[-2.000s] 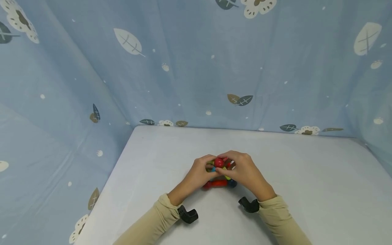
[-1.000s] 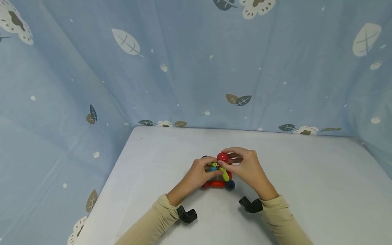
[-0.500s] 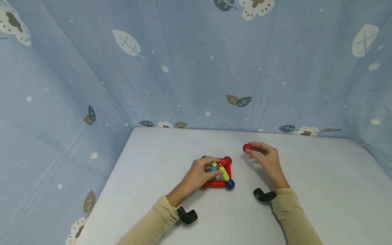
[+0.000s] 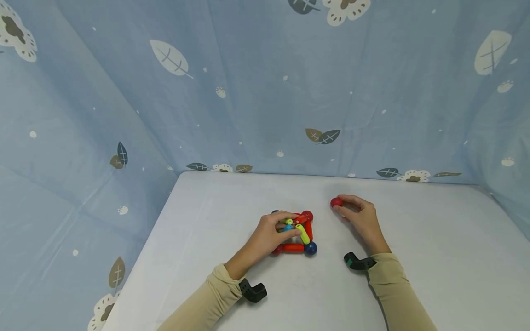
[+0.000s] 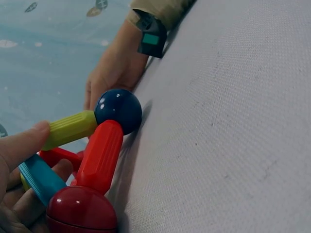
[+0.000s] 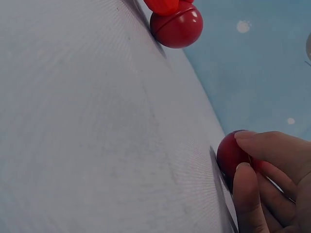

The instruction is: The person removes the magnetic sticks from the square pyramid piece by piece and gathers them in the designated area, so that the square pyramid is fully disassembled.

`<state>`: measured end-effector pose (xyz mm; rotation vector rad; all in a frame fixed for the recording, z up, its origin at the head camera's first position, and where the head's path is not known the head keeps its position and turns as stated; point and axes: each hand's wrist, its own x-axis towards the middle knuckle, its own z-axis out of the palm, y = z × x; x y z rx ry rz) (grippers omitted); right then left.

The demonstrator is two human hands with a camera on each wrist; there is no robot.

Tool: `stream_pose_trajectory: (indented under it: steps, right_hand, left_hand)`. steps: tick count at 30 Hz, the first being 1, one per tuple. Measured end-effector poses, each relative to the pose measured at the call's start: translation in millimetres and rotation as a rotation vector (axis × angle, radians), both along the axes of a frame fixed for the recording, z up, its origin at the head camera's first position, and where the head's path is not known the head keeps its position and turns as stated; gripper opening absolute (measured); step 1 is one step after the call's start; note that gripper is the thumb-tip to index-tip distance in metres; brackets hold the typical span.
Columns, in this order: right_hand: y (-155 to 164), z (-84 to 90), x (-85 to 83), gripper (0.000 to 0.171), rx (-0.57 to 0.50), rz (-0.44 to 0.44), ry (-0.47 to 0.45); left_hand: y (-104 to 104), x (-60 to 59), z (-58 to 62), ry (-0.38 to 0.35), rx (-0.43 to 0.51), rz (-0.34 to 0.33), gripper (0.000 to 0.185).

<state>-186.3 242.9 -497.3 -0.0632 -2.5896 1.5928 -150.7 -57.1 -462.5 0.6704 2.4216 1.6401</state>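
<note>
Near the middle of the pale grey cloth-covered table [image 4: 434,257], a small frame of plastic rods and glossy balls [image 4: 296,234] stands partly taken apart. Its red rod, yellow-green rod, dark blue ball and remaining red balls are joined together, so most of the dismantling seems left to do. One piece is already off: a loose red plastic ball [image 4: 336,202], pinched between the curled fingertips [image 6: 245,182] of the right hand [image 4: 360,220], sits low at the table surface to the right of the frame and well apart from it. The left hand [image 4: 267,236] grips the frame from the left, its fingers [image 5: 22,143] curled round the yellow-green and light blue rods.

Compared with two seconds ago, when both hands met over the frame with the red ball on top, the right hand has pulled that ball away to the right and lowered it, while the left hand has stayed on the frame.
</note>
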Motion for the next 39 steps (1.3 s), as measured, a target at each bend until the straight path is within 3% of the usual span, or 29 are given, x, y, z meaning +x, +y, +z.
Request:
stream_pose_trajectory:
  steps: [12,18,23,26,28,34,39]
  right_hand:
    - [-2,2.0,0.0,0.044,0.021,0.008,-0.001]
    - [-2,0.9,-0.6,0.052,-0.018,0.004,0.007]
    - [-11,11.9,5.5,0.046,-0.167,-0.026,0.146]
    - [-25,19.2,13.5,0.040,-0.196,0.064,0.238]
    - [-35,20.2,18.8,0.041,-0.167,0.162,0.245]
    - [-47,5.1,25.0,0.050,-0.128,0.427,0.106]
    - [-51,-2.3,21.9,0.044,-0.088,0.456,0.091]
  left_hand:
    - [-1,0.0,1.3,-0.021,0.003,0.001,0.042]
    - [0,-0.1,1.9,-0.025,0.002,0.003,0.042]
    - [0,0.2,2.5,-0.025,0.000,0.005,0.041]
    - [1,0.5,1.3,-0.025,-0.007,0.008,0.042]
    - [2,0.6,0.2,-0.023,-0.008,0.007,0.042]
    - [6,3.2,-1.0,-0.034,0.008,-0.024,0.042]
    - [7,4.3,2.1,-0.031,-0.022,-0.056,0.046]
